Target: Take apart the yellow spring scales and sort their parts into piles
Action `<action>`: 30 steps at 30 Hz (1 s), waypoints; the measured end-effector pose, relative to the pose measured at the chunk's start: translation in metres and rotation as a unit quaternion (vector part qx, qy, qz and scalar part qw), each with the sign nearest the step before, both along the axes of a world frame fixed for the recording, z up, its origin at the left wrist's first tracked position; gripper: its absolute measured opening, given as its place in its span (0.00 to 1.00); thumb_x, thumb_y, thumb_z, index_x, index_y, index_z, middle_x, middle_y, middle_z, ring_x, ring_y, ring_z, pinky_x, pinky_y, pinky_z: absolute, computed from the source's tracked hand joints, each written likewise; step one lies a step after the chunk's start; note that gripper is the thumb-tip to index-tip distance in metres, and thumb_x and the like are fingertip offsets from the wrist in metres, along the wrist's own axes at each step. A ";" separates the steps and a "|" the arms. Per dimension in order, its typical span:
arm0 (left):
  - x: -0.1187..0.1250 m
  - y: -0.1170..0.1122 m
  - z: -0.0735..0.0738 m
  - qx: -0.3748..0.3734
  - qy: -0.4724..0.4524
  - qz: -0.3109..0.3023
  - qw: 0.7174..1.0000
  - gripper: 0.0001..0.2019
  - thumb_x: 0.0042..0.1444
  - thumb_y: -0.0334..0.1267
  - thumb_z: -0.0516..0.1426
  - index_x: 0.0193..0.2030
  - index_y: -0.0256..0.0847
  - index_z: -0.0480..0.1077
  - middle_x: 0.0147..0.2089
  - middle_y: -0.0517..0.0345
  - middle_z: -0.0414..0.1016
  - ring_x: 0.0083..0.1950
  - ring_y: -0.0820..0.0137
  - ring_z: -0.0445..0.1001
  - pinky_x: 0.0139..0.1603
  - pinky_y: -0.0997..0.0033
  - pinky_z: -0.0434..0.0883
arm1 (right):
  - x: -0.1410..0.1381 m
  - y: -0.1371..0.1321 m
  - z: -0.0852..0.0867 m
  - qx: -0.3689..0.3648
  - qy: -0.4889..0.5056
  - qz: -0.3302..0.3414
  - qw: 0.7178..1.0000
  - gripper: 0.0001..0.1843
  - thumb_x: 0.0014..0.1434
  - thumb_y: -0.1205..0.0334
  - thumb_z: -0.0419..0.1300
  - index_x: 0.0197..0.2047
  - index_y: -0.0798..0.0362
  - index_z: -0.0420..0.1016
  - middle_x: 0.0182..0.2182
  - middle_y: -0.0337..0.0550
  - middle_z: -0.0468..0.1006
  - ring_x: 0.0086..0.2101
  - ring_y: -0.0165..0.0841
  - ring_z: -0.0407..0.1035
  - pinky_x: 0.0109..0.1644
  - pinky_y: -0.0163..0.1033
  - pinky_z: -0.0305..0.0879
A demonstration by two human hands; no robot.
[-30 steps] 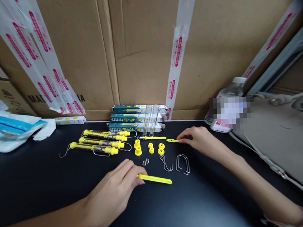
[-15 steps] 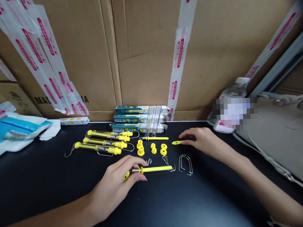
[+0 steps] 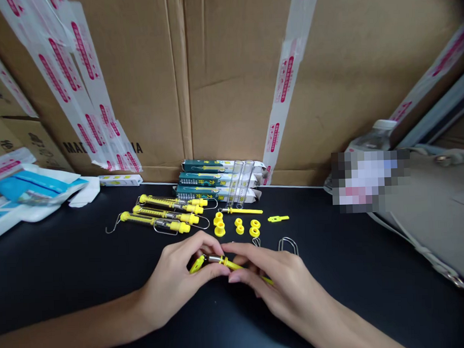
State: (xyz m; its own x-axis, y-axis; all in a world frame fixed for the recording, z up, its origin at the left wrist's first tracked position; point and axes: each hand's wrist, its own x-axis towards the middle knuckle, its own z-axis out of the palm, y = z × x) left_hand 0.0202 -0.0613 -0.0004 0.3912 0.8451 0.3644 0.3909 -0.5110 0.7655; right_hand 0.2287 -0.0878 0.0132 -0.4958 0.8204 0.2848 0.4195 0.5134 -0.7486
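Nearest us, over the bench (image 3: 214, 322), our left grip (image 3: 174, 277) pinches the yellow rod (image 3: 232, 265) at its metal-sleeved left portion, thumb below and fingers above. A yellow tab (image 3: 197, 264) at that end sits inside the curve of the same grip. Our right grip (image 3: 287, 278) closes round the rod's other half; the rod runs between its thumb and fingers, and its tip shows beneath them.

Just beyond the hands we see wire loops (image 3: 287, 238), partly covered, then pairs of yellow rings (image 3: 254, 232), small caps (image 3: 239, 229) and flanged collars (image 3: 219, 229). A loose tab (image 3: 278, 219) and a spare rod (image 3: 244, 211) lie behind. Left of these is a group of spring gauges (image 3: 157, 223), whose clear barrels hold springs and yellow cores.

Farther off, two clear tubes (image 3: 238, 181) stand before three stacked printed boxes (image 3: 213, 191); we cannot tell what those boxes hold. A bottle (image 3: 384, 124), its middle blurred out, stands at right beside a beige bag (image 3: 434, 207), contents hidden. Behind everything rises a large taped carton (image 3: 229, 93).
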 end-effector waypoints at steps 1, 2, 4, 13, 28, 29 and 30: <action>0.000 0.000 0.000 -0.005 -0.003 0.011 1.000 0.08 0.55 0.38 0.66 0.37 0.43 0.71 0.31 0.67 0.76 0.31 0.75 0.74 0.34 0.79 0.70 | 0.000 -0.001 -0.001 0.008 0.004 -0.012 1.000 0.17 0.69 0.61 0.55 0.59 0.42 0.71 0.44 0.39 0.83 0.39 0.34 0.79 0.44 0.37 0.74; 0.000 0.001 0.000 -0.010 -0.008 0.022 1.000 0.09 0.54 0.40 0.66 0.36 0.42 0.71 0.30 0.67 0.75 0.30 0.75 0.73 0.33 0.78 0.70 | 0.001 -0.001 -0.002 0.018 0.005 -0.028 0.999 0.16 0.69 0.61 0.54 0.58 0.43 0.73 0.44 0.41 0.83 0.38 0.35 0.79 0.44 0.37 0.74; -0.001 0.003 0.000 -0.025 -0.023 0.036 0.999 0.10 0.54 0.43 0.66 0.36 0.42 0.71 0.29 0.66 0.74 0.29 0.74 0.73 0.31 0.77 0.70 | 0.004 0.001 -0.003 0.032 0.007 -0.062 0.998 0.15 0.68 0.61 0.54 0.55 0.45 0.75 0.41 0.43 0.83 0.36 0.36 0.79 0.43 0.39 0.74; -0.003 0.015 -0.007 -0.082 -0.119 0.042 0.989 0.09 0.61 0.41 0.58 0.47 0.42 0.71 0.43 0.57 0.75 0.44 0.69 0.76 0.46 0.69 0.75 | 0.001 0.006 -0.012 -0.212 0.194 -0.077 0.955 0.22 0.66 0.48 0.55 0.58 0.49 0.73 0.31 0.41 0.76 0.22 0.26 0.67 0.24 0.32 0.64; -0.004 0.011 0.000 -0.032 -0.052 -0.010 0.998 0.06 0.60 0.42 0.61 0.40 0.44 0.77 0.36 0.61 0.76 0.36 0.72 0.72 0.39 0.72 0.68 | -0.021 -0.002 -0.015 -0.337 0.343 0.008 0.877 0.17 0.59 0.51 0.66 0.46 0.51 0.71 0.30 0.37 0.76 0.31 0.29 0.74 0.40 0.37 0.72; -0.003 0.010 0.000 -0.035 -0.053 -0.011 0.998 0.06 0.60 0.42 0.61 0.39 0.44 0.77 0.36 0.61 0.76 0.36 0.72 0.72 0.39 0.72 0.68 | -0.022 -0.003 -0.016 -0.333 0.339 0.004 0.880 0.17 0.60 0.51 0.66 0.46 0.51 0.70 0.30 0.37 0.77 0.32 0.30 0.75 0.40 0.37 0.73; -0.003 0.010 0.001 -0.039 -0.052 -0.014 0.998 0.06 0.60 0.41 0.61 0.39 0.43 0.77 0.36 0.61 0.76 0.36 0.71 0.73 0.39 0.72 0.69 | -0.022 -0.004 -0.017 -0.326 0.329 -0.002 0.886 0.17 0.60 0.51 0.65 0.46 0.51 0.69 0.30 0.37 0.77 0.32 0.30 0.75 0.40 0.37 0.73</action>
State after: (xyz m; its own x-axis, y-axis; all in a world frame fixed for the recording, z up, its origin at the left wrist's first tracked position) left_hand 0.0173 -0.0517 0.0002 0.3777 0.8618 0.3385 0.2932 -0.4582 0.8391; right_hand 0.2065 -0.0913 -0.0040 -0.3946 0.9185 -0.0245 -0.2169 -0.1191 -0.9689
